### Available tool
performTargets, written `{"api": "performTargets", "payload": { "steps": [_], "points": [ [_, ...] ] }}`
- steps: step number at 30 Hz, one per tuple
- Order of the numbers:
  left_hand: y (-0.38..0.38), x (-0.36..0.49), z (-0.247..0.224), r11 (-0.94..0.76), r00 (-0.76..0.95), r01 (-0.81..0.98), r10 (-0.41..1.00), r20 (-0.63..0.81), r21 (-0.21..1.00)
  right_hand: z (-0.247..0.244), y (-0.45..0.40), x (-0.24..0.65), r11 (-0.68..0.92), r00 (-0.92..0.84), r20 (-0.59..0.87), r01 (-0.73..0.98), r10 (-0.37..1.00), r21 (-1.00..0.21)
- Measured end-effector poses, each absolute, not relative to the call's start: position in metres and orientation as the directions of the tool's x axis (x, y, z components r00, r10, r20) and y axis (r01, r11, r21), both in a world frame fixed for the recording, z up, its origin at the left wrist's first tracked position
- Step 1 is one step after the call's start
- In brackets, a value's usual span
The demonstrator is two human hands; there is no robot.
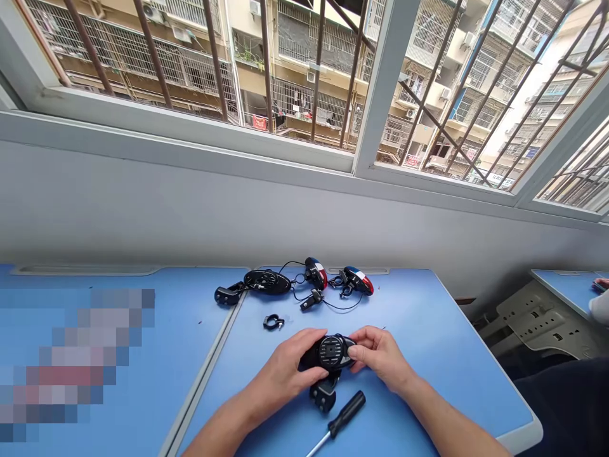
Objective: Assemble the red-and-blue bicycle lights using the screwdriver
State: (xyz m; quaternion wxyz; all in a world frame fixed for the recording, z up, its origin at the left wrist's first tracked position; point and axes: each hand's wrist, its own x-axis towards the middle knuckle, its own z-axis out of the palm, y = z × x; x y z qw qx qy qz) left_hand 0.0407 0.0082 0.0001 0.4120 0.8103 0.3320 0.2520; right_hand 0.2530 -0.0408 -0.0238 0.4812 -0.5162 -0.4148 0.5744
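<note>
Between my two hands is a black bicycle horn [332, 351] with a round slotted grille facing up. My left hand [292, 363] grips its left side, thumb below and fingers above. My right hand [378, 357] pinches its right end between thumb and fingers. Below the horn, close to my left thumb, a black button unit [323, 395] rests on the desk. A screwdriver [347, 414] with a black handle lies just in front, its shaft pointing toward me. Beyond my left hand lies a loose black clamp ring [273, 322].
Toward the wall are another black horn [267, 281] and two horns with red, white and blue shells [316, 273], [358, 280], with cables and clamps. The blue desk [428, 330] adjoins another at left. A pixelated patch covers part of that desk. A person's hand [601, 284] shows at far right.
</note>
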Motion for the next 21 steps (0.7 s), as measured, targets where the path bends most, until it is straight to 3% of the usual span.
{"api": "performTargets", "payload": {
  "steps": [9,21],
  "points": [
    [0.005,0.039,0.008,-0.37,0.672,0.399,0.741,0.008,0.839,-0.021,-0.043,0.251,-0.222,-0.061,-0.217,-0.107,0.974,-0.969],
    [0.01,0.043,-0.004,-0.396,0.646,0.318,0.756,0.109,0.862,-0.025,-0.042,0.252,-0.173,0.017,-0.176,-0.099,0.984,-0.98]
  ]
}}
